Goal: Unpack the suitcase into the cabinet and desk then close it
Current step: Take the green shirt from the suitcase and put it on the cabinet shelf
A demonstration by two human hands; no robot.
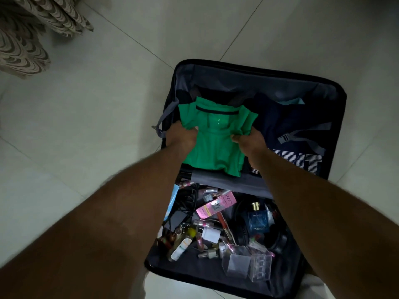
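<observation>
Head view, and both hands are on the folded green shirt (212, 143): left hand (182, 137) bunching its left edge, right hand (250, 141) pinching the right edge, fingers curled into the cloth on both sides. It sits in the far half of the open suitcase (336, 98), which lies flat on the tiled floor (86, 126). Collar points away from the person, hem toward them, so its long axis runs near to far. Best play, I'd say: lift evenly with both sides level so the fold holds (a one-sided tug would likely spill it open). Just right of it lies a dark navy shirt (280, 126) with white lettering. Nearer half, a jumble: pink Pond's box (216, 205), blue perfume bottle (258, 219), clear plastic boxes (248, 262).
</observation>
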